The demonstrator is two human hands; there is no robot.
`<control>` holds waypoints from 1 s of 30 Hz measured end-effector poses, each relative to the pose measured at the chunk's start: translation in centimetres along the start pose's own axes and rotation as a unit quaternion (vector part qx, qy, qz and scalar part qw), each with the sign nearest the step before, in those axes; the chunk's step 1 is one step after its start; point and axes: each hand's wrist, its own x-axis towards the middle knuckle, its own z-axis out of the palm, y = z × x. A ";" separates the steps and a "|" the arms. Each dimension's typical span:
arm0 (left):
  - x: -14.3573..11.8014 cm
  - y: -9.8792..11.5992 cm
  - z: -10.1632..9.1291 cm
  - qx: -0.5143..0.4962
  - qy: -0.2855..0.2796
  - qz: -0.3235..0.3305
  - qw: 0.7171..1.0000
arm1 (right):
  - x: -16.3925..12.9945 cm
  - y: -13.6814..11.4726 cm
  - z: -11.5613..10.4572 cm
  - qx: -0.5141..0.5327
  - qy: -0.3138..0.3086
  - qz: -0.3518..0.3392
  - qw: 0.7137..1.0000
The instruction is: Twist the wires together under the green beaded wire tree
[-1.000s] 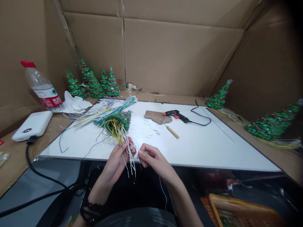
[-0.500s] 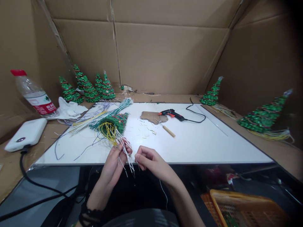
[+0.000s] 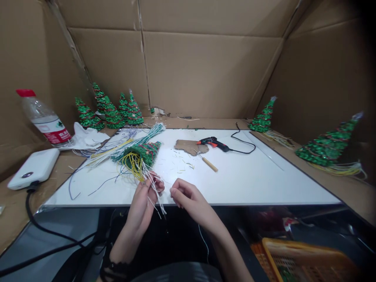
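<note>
A green sequined cone tree [image 3: 143,152] lies on its side on the white board [image 3: 249,176], with yellow and white wires [image 3: 138,166] fanning from its base toward me. My left hand [image 3: 143,203] is closed around a bunch of the white wires [image 3: 155,192] at the board's near edge. Just to its right, my right hand [image 3: 188,197] has its fingertips pinched together, and I cannot tell whether a thin strand is between them.
A black and orange glue gun [image 3: 216,143], a cardboard scrap [image 3: 189,146] and a wooden-handled awl [image 3: 209,163] lie mid-board. Several finished trees [image 3: 111,111] stand back left, others [image 3: 263,116] at right. A water bottle [image 3: 44,117], white device [image 3: 33,167], orange basket [image 3: 305,258].
The view has shifted slightly. My right hand has drawn a little to the right, away from the wire bunch; my left hand keeps its hold on the wires.
</note>
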 end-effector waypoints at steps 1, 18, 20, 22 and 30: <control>-0.1 0.0 0.0 0.004 -0.010 0.000 1.000 | 0.0 -0.2 -0.1 0.003 0.015 -0.004 1.000; -0.3 0.2 -0.2 0.119 -0.010 -0.051 0.991 | 1.8 -0.7 1.0 -0.137 0.055 -0.053 0.988; -0.3 0.1 -0.2 0.125 -0.013 -0.047 0.991 | 1.7 -0.5 0.9 -0.136 0.055 -0.051 0.988; -0.4 0.1 -0.1 0.128 -0.014 -0.042 0.991 | 1.6 -0.4 0.8 -0.125 0.053 -0.049 0.990; -0.5 0.5 0.6 0.102 -0.012 -0.036 0.994 | 1.4 0.0 0.4 -0.055 0.016 -0.025 0.998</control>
